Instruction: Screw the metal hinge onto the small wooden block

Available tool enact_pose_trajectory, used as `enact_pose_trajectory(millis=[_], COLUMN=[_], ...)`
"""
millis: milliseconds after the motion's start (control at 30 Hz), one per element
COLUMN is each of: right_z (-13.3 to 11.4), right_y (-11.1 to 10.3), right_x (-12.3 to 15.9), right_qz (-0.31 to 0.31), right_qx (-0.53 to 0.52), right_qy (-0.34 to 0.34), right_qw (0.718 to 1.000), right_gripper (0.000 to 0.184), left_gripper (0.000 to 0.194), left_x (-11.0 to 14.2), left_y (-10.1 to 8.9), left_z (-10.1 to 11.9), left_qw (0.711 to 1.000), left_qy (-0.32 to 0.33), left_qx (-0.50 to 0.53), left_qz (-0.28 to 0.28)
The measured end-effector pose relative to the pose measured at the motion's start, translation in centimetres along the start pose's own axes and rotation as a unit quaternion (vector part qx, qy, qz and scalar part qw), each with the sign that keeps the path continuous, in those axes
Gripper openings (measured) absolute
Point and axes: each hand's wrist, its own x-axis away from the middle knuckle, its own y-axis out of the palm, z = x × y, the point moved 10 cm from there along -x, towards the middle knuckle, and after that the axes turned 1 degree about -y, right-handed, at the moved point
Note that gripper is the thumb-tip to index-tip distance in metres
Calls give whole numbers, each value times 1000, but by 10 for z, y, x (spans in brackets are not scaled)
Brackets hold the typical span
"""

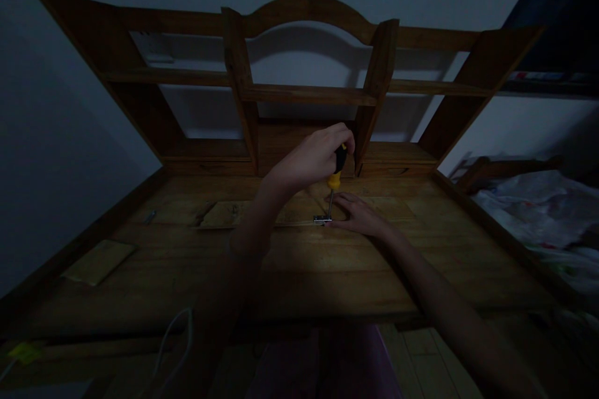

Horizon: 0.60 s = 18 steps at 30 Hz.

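My left hand (316, 154) is closed around the black and yellow handle of a screwdriver (334, 181), held upright. The screwdriver's shaft points down to a small shiny metal fitting (322, 220), perhaps a hinge, on a wooden board (224, 214) lying across the desk. My right hand (358, 215) rests on the board just right of the fitting, fingers stretched and apart. Its thumb reaches to the fitting's right end, close to the screwdriver tip. Whether the tip sits in a screw is too small to tell.
On the wooden desk (299, 274) at left lie a flat wooden piece (100, 262) and a small metal piece (150, 217). A shelf unit (309, 95) rises along the back. A pale cable (189, 327) loops at the front edge. Plastic bags (538, 206) lie at right.
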Motion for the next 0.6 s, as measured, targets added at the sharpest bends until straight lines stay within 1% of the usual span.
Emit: enact_pose_trajectory(millis=[100,267,333,600], right_z=[2,4,5,1], right_y=[1,2,3,1], right_x=[0,0,0,-1], right_qz=[0,-2,-3,-5], right_qx=[3,7,8,11], right_qy=[3,7,8,7], right_qw=[1000,1000,1000,1000], right_gripper=[72,72,72,71], left_gripper=[42,32,31,31], left_x=[0,0,1,0], left_y=[2,6,5,3], left_z=[-2,-6,-6,7], left_qw=[1000,1000,999,1000], left_qy=[8,-3,-9,-3], left_qx=[-7,-29,-35,-26], left_qz=[5,-4,-5,3])
